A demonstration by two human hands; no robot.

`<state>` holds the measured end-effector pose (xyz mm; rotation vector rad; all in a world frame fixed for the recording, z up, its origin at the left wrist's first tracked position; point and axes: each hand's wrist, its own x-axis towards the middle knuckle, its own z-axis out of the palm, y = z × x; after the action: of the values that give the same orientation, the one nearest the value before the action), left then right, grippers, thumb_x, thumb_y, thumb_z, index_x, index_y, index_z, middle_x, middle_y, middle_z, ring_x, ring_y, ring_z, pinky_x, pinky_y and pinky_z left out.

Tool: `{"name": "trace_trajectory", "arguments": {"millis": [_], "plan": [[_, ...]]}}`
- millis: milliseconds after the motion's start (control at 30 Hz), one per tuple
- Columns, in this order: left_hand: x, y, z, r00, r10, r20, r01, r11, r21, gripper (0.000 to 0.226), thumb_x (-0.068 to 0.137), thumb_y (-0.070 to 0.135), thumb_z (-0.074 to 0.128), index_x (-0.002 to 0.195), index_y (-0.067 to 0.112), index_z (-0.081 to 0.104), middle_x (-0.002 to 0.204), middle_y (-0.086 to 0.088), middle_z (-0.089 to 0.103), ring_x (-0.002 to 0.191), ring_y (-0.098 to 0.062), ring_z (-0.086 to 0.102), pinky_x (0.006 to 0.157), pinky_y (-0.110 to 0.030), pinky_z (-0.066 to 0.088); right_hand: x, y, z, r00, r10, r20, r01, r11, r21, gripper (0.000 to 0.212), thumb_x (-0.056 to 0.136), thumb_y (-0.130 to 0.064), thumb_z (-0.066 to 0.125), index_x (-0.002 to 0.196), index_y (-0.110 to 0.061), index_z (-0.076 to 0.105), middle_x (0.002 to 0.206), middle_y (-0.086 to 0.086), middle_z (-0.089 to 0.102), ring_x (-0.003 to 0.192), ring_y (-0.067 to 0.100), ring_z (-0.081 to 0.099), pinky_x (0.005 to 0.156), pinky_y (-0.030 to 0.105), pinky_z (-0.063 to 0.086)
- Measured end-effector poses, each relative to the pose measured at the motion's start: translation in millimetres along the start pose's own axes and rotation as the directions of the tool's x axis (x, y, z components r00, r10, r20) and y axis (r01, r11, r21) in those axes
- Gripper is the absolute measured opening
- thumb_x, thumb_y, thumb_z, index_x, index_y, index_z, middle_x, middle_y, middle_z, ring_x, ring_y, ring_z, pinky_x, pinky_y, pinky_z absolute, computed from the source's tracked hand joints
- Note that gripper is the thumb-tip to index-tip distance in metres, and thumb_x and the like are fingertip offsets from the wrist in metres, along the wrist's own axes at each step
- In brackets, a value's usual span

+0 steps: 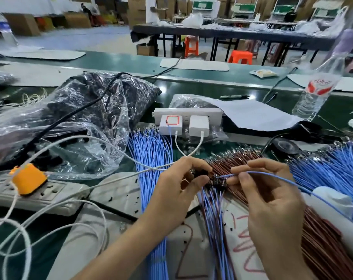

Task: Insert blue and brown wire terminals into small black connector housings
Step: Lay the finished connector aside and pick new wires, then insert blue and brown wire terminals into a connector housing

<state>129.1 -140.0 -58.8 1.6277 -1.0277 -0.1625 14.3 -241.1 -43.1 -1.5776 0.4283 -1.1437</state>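
Near centre: left hand (178, 185) clenched around a cluster of small black plastic connector housings (217, 181), blue leads (211, 211) trailing from it toward 6 o'clock. At 3 o'clock of the housings: right hand (269, 191) pinching one thin blue insulated wire (272, 174), tip at the housings. Beyond, at 12 o'clock: loose brown wire bundle (235, 158). At 11 o'clock: blue wire bundle (149, 150). Farther: white power strip (212, 114).

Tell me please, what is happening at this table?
A person is fitting wires into connectors. The left hand grips a cluster of small black connector housings, with fitted wires hanging below. The right hand pinches one blue wire, its tip at the housings. More blue wires and brown wires lie bundled nearby.
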Motion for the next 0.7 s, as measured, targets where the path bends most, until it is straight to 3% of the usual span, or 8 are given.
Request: {"name": "trace_trajectory", "arguments": {"millis": [133, 300, 533, 700], "plan": [[-0.7, -1.7, 2.1, 0.999, -0.029, 0.038, 0.033, 0.993, -0.115, 0.032, 0.087, 0.005, 0.066, 0.096, 0.035, 0.061, 0.085, 0.015, 0.065, 0.078, -0.012, 0.065, 0.073, -0.023, 0.054, -2.6, -6.0, 2.3, 0.996, -0.064, -0.055, 0.068, 0.995, 0.076, 0.024, 0.085, -0.009, 0.060, 0.090, -0.032, 0.056, 0.087, 0.004, 0.073, 0.072, 0.018, 0.072, 0.069, 0.019, 0.056], [-1.9, -2.2, 2.3, 0.998, -0.026, 0.061, 0.038, 0.975, -0.218, 0.030, 0.091, -0.002, 0.059, 0.097, 0.027, 0.061, 0.086, 0.002, 0.068, 0.081, -0.015, 0.070, 0.074, -0.021, 0.055, -4.2, -8.3, 1.9, 0.994, -0.102, -0.041, 0.104, 0.993, 0.054, 0.024, 0.084, -0.012, 0.062, 0.087, -0.036, 0.059, 0.087, 0.002, 0.073, 0.072, 0.016, 0.072, 0.068, 0.021, 0.056], [-1.4, 0.5, 3.4, 0.996, -0.025, 0.085, 0.046, 0.963, -0.264, 0.029, 0.093, -0.007, 0.052, 0.095, 0.022, 0.056, 0.100, 0.004, 0.064, 0.090, -0.017, 0.071, 0.081, -0.025, 0.055, -10.6, -10.8, 3.7, 0.969, -0.247, 0.023, 0.248, 0.968, -0.045, 0.027, 0.093, -0.006, 0.055, 0.097, -0.033, 0.053, 0.089, -0.001, 0.071, 0.077, 0.012, 0.071, 0.072, 0.019, 0.054], [-3.0, 4.1, 3.5, 0.996, -0.019, 0.088, 0.040, 0.971, -0.237, 0.031, 0.094, -0.009, 0.049, 0.096, 0.021, 0.054, 0.107, 0.000, 0.063, 0.092, -0.015, 0.071, 0.084, -0.026, 0.055, -12.1, -10.6, 3.9, 0.931, -0.356, 0.084, 0.364, 0.924, -0.118, 0.022, 0.097, -0.017, 0.050, 0.104, -0.038, 0.049, 0.095, -0.004, 0.068, 0.083, 0.011, 0.069, 0.076, 0.021, 0.053]]}}
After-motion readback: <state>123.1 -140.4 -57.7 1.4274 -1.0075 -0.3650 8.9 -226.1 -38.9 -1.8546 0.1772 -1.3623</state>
